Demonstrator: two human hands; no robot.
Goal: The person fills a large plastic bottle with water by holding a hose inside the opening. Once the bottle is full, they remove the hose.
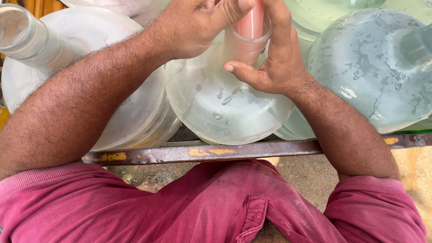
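1. Far left there's a clear water jug (85,76) lying on its side, its neck (24,33) pointing to the upper left. Nobody's touching that one.

2. Next over, my left hand (198,24) comes in over the middle jug (225,103). It's curled fairly narrow around the top of that jug's neck, thumb laid against the pinkish-red cap (251,20).

3. The cap sits right on the mouth of the middle jug, at the top edge of the view, with the clear collar of the neck just under it. I can't tell whether it's fully seated or only resting there.

4. My right hand (274,63) wraps the same neck from the other side, thumb pointing left under the collar, fingers up along the cap. Both hands are basically clamped on neck and cap together.

5. My read: this is the capping step, mid-press. The next move probably needs the cap kept square while pushing, since the wet round jug could roll.

6. Right side: another wet greenish jug (373,67), untouched. A rusty metal rail (216,152) runs along the front of all the jugs.
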